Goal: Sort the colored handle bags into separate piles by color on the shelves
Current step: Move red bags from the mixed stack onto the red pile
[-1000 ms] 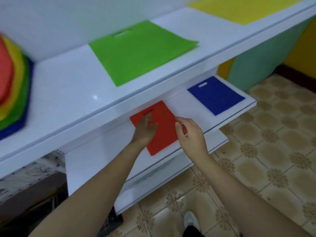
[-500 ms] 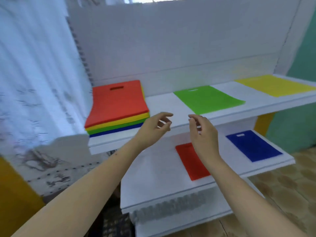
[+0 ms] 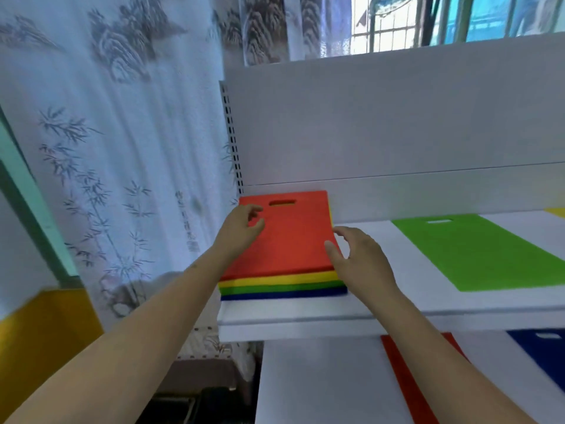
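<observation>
A stack of handle bags [image 3: 290, 240] sits at the left end of the upper shelf [image 3: 367, 313], red on top with yellow, green and blue layers below. My left hand [image 3: 241, 229] hovers over the stack's left edge, fingers loosely curled and holding nothing. At the stack's right edge is my right hand [image 3: 357, 255], fingers spread and relaxed, also holding nothing. A single green bag [image 3: 480, 249] lies flat on the upper shelf to the right. On the lower shelf [image 3: 321, 381] lie a red bag [image 3: 397, 368] and a blue bag [image 3: 541, 350].
The shelf's white back panel [image 3: 397, 123] rises behind the stack. A printed curtain [image 3: 116, 148] hangs at the left. A yellow bag's corner [image 3: 558, 211] shows at the far right of the upper shelf. A window [image 3: 428, 19] is above the panel.
Both hands left the red bag on the lower shelf, rose, and reached the mixed stack on the upper shelf. The view swung up and left.
</observation>
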Demonstrator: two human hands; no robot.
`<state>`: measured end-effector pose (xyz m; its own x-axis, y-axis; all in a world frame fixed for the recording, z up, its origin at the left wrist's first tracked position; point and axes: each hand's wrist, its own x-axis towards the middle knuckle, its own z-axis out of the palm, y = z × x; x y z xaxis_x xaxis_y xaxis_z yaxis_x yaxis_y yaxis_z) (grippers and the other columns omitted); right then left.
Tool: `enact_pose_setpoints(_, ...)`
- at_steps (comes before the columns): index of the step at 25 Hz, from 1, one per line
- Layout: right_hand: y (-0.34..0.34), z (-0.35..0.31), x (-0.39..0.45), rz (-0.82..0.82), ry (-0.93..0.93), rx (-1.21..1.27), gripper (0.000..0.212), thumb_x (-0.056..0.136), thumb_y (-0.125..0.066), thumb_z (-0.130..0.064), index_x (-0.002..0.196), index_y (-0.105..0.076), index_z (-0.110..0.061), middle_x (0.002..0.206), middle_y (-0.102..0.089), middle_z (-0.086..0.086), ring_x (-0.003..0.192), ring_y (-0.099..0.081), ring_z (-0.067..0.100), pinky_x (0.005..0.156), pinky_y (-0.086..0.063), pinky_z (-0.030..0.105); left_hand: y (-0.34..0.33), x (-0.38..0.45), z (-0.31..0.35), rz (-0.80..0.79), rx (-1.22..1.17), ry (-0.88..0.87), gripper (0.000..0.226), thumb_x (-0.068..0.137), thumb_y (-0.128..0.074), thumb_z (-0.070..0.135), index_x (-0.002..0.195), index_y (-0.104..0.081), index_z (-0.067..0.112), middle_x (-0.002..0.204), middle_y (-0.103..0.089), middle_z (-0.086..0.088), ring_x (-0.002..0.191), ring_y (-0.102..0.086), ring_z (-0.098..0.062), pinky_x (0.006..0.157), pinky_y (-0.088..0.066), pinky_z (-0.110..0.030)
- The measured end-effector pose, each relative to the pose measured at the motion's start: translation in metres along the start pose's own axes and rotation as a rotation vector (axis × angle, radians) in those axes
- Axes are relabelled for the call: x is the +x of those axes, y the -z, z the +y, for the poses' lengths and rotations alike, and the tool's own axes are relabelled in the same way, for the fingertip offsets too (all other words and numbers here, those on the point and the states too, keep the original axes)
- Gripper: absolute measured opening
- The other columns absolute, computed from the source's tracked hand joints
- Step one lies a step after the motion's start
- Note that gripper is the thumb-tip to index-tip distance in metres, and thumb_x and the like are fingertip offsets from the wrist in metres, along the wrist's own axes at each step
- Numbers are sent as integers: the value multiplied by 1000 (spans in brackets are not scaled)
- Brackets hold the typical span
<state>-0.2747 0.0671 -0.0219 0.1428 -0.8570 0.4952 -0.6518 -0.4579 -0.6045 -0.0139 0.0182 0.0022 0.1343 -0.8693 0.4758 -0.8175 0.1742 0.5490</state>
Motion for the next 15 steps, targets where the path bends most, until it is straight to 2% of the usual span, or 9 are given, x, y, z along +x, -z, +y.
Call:
enact_pose_setpoints(2,-12,-3,26,-132,-2,-113,58,94,-43,-55,142,-41,-23,141,-48,-3,129,-44,17,103,-39,34,0,30,-26,-73,194,-1,46,91,-60,29,133,-53,13,129,-55,-9,117,-53,-20,98,-42,-32)
enact_pose_setpoints(6,-34,-3,50,-317,-11,-384,68,89,-46,-62,140,-38,-17,131,-55,4,119,-51,24,95,-43,35,-6,74,-56,-132,418,0,65,91,-58,42,146,-36,13,148,-38,-8,133,-39,-26,104,-41,-44)
enact_pose_setpoints(9,-47,1,51,-336,-74,-446,62,89,-46,-62,134,-46,-19,126,-58,1,113,-54,22,90,-45,34,-17,88,-76,-192,522,2,73,92,-55,50,150,-29,14,156,-28,-6,141,-29,-25,107,-38,-47)
enact_pose_setpoints(10,-49,0,49,-321,-73,-461,56,90,-45,-61,130,-50,-22,123,-60,-1,111,-55,21,89,-45,33,-22,88,-83,-209,566,4,73,92,-54,51,150,-31,13,157,-26,-5,143,-25,-25,107,-38,-47)
enact_pose_setpoints(12,-54,-1,47,-292,-78,-490,45,93,-43,-57,121,-57,-25,116,-63,-3,108,-56,21,86,-45,33,-30,86,-94,-159,592,-41,63,92,-56,47,142,-44,10,154,-32,-7,144,-25,-28,103,-42,-47)
enact_pose_setpoints(15,-56,-4,46,-240,-75,-514,35,97,-39,-49,106,-65,-27,102,-67,-5,96,-58,20,78,-45,31,-30,83,-93,-82,682,-242,33,91,-60,32,113,-66,8,144,-47,-13,140,-33,-33,102,-43,-44)
